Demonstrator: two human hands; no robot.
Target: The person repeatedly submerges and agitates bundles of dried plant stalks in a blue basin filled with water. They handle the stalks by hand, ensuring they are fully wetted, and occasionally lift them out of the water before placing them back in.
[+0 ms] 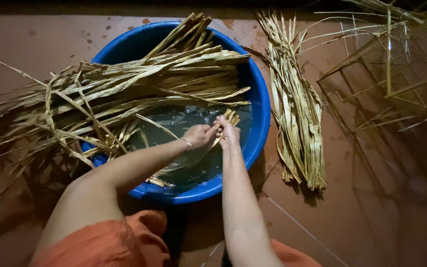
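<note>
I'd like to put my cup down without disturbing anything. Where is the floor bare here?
Bare floor lies at lower right, past the loose bundle of strips, and at upper left above the big sheaf. It is crowded over the blue basin, where the left hand and right hand grip a strip, and among the scattered stalks at upper right.

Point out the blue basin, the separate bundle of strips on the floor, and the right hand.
blue basin [259, 106], head view, right rim.
bundle of strips [297, 113], head view, middle.
right hand [228, 134], head view, back.
</note>
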